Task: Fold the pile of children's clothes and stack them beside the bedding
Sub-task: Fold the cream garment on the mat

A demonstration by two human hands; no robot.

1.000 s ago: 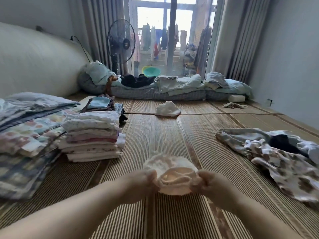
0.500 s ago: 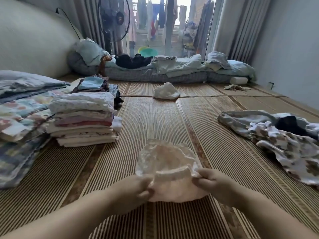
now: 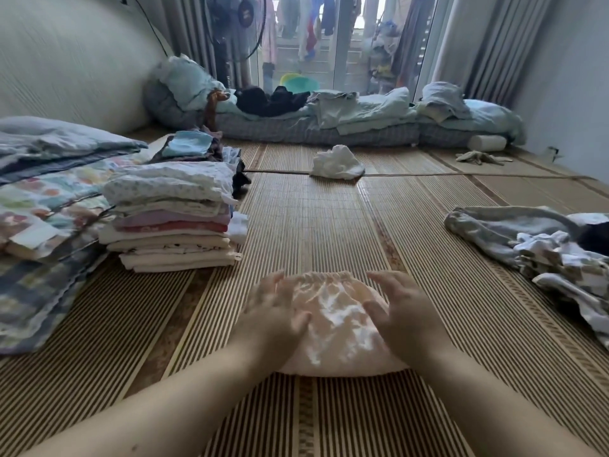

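A small pale peach garment point(image 3: 336, 321) with an elastic waistband lies flat on the bamboo mat point(image 3: 313, 225) in front of me. My left hand point(image 3: 273, 311) rests palm down on its left side and my right hand point(image 3: 402, 311) on its right side, fingers spread. A stack of folded children's clothes point(image 3: 171, 219) stands at the left, next to the folded patterned bedding point(image 3: 43, 206). Unfolded clothes point(image 3: 543, 249) lie in a pile at the right.
A crumpled white piece point(image 3: 336, 163) lies on the mat farther back. A mattress with blankets point(image 3: 329, 123) runs along the window, with a standing fan point(image 3: 237, 24) behind it. A second small folded stack point(image 3: 191, 146) sits behind the main one.
The garment was held up between both hands; now it lies on the mat and both hands press flat on it. My view has tilted down and forward.
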